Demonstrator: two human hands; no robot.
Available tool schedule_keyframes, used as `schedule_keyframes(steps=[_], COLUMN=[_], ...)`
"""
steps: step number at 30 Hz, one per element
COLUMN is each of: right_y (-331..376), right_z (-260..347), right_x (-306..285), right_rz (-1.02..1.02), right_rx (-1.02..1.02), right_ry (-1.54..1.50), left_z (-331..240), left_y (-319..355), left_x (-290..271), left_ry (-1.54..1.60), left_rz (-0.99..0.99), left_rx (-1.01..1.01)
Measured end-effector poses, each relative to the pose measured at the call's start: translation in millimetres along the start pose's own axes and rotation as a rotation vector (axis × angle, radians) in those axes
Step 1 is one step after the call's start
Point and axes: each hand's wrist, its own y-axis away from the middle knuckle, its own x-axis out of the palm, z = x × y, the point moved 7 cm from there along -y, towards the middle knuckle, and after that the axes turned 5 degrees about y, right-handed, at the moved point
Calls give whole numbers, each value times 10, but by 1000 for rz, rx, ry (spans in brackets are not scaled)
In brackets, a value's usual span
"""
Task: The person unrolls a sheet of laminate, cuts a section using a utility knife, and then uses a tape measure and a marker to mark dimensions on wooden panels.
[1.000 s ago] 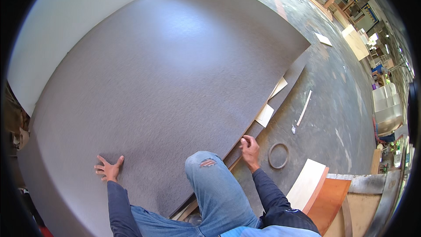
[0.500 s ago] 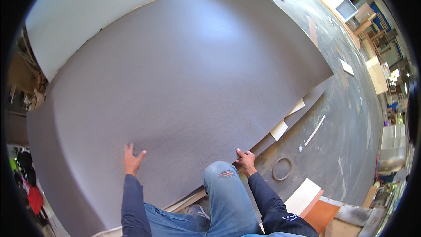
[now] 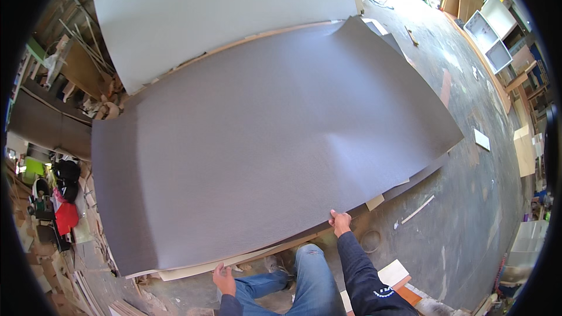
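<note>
Knee in blue jeans (image 3: 313, 281) bent between the two forearms, both in dark blue sleeves coming up from the lower edge.

Left hand (image 3: 223, 277): low and close in, fingers curled onto the near edge of the large grey sheet (image 3: 275, 140) where it overhangs the pale boards (image 3: 199, 266) beneath. Grip closed on that edge.

Right hand (image 3: 339, 222): arm stretched further forward than the left, wrist straight, fingers clenched over the same near edge of the grey sheet, thumb on top.

Grey sheet spreads away from both hands, filling most of the view; it lies over stacked boards, its surface bowed with a soft ridge ahead of the right hand. Far right corner curls up slightly.

Just right of the right hand, on the concrete floor (image 3: 468, 210): a ring of tape (image 3: 370, 240), a thin white strip (image 3: 417, 209), a small white offcut (image 3: 482, 139) further out.

Beyond the sheet's far edge: a large white panel (image 3: 228, 11). Far left of the left hand: cluttered shelves with tools and a red item (image 3: 66, 216).
</note>
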Motion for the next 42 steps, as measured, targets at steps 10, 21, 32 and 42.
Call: schedule_keyframes(steps=[10,21,32,42], right_y=[455,966,1392,1395], right_z=[105,135,-166,-39], right_x=[160,162,251,-447], right_rz=[41,82,87,257], right_rx=[31,75,252,227], right_ry=[-107,-43,-19,-30], left_z=[312,242,36,-254], left_y=[754,1740,2153,3173], left_x=[-1439,-1955,-2078,-1893], left_ry=[-46,-430,78,-158], left_rz=[14,407,185,236], left_rx=[-155,-402,-559,-543])
